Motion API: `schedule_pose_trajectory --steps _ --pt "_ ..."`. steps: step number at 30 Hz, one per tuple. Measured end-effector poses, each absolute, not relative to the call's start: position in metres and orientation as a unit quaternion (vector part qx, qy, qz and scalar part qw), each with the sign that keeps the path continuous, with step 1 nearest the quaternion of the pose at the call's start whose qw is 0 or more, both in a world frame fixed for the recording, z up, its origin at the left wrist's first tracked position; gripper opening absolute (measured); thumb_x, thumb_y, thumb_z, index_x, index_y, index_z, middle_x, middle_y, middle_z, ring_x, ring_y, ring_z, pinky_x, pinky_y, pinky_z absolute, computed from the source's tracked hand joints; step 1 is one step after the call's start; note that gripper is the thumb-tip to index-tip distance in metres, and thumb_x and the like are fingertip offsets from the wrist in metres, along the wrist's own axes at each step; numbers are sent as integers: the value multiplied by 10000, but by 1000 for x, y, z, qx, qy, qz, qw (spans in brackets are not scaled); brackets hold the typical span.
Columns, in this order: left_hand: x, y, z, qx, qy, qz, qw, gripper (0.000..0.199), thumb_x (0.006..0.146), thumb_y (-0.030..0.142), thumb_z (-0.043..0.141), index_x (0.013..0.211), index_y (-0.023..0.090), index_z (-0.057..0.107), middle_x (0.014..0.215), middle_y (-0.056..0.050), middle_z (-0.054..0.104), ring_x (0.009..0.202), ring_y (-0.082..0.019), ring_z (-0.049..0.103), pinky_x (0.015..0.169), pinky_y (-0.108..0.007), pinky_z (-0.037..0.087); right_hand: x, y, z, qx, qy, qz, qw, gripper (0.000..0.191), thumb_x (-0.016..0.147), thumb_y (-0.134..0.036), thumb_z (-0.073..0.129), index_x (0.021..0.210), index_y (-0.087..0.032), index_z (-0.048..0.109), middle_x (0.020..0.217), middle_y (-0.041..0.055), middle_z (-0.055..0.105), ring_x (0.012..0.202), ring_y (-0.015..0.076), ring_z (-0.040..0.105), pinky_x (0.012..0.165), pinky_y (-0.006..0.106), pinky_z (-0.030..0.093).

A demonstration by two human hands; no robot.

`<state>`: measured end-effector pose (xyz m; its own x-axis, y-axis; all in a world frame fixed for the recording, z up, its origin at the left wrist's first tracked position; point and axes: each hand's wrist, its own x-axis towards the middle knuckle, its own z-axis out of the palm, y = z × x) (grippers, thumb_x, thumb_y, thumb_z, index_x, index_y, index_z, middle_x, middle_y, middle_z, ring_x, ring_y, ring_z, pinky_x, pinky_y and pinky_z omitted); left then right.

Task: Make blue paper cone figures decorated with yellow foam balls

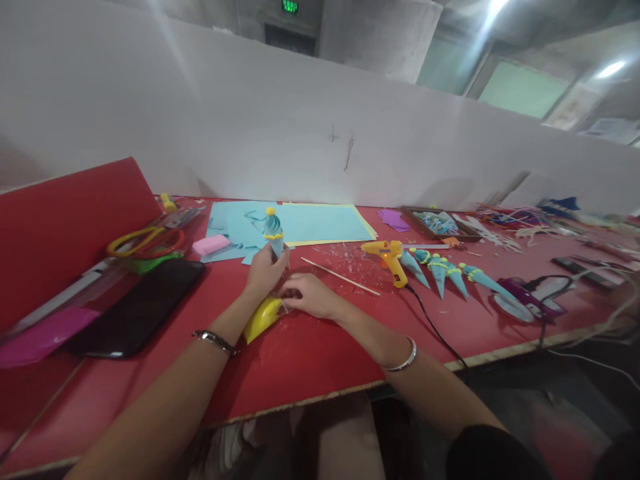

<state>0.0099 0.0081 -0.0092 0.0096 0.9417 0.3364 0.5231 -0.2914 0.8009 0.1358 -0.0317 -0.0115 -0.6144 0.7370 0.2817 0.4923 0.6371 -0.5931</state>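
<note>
My left hand (267, 273) is closed around a light-blue paper ice cream cone (274, 230), held upright. The cone has a swirled top, a yellow ball at its tip and a bumpy yellow band around the rim; its lower end is hidden in my fingers. My right hand (307, 295) rests low over the table with fingers curled together, just right of the left hand. Whatever is in its fingertips, if anything, is hidden. A yellow plastic packet (263, 321) with a clear edge lies beneath both hands, its edge meeting my right fingers.
On the red table (310, 360), a yellow glue gun (387, 257) lies right of a thin wooden stick (340, 277). Several finished cones (440, 270) lie beyond it. Blue paper sheets (320, 223) are at the back. Scissors (135, 243), a pink block (211, 245) and a black phone (143, 310) sit left.
</note>
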Motion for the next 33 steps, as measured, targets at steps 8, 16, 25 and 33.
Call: schedule_pose_trajectory --steps 8,16,25,33 --pt "10 0 -5 705 559 400 176 213 738 357 427 773 177 534 549 6 564 515 -156 523 514 -250 354 134 -33 -10 -388 -877 178 220 51 728 -125 536 729 -142 584 764 55 606 705 143 520 632 239 359" --pt "10 -1 -4 718 558 384 161 239 759 358 403 814 171 541 571 -10 564 523 -164 511 516 -256 340 145 -27 -8 -456 -813 187 309 85 737 -122 493 731 -156 571 681 22 595 604 119 500 579 232 350" --pt "10 1 -4 709 556 394 182 215 757 327 408 822 170 539 574 -3 572 531 -162 522 537 -256 357 149 -23 -8 -486 -715 299 404 150 772 -202 451 716 -159 583 493 -44 514 461 86 498 523 203 381" --pt "10 6 -10 702 517 424 246 217 750 350 423 833 173 520 586 18 554 546 -146 510 546 -252 369 150 -14 -14 -433 -645 396 489 81 708 -242 526 684 -168 547 524 -46 539 436 79 517 493 204 410"
